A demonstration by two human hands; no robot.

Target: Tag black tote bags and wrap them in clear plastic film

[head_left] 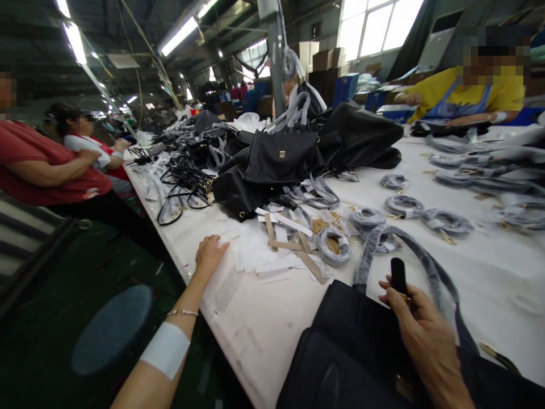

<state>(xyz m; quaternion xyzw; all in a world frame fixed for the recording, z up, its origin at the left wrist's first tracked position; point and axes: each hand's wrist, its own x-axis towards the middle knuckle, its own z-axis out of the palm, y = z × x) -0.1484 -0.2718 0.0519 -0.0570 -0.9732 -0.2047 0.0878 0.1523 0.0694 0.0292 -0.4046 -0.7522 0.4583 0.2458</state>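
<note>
My right hand (426,329) is closed on a short black leather tab (398,275) with a bit of gold metal at its base. It holds the tab up over a black handbag (340,346) lying at the table's near edge. The bag's handle (415,247) is wrapped in clear plastic and loops up behind the hand. On the left, my left hand (212,254) rests on the table with its fingers bent and the thumb apart. It is beside a spread of thin white sheets (259,255), and nothing shows in it.
Paper strips (304,244) and plastic-wrapped coiled straps (334,247) lie mid-table. Beyond are piled black bags (276,153) and thin black straps (183,182). A person in yellow (502,91) works across the table; others stand at left. A round stool (113,329) is below the left edge.
</note>
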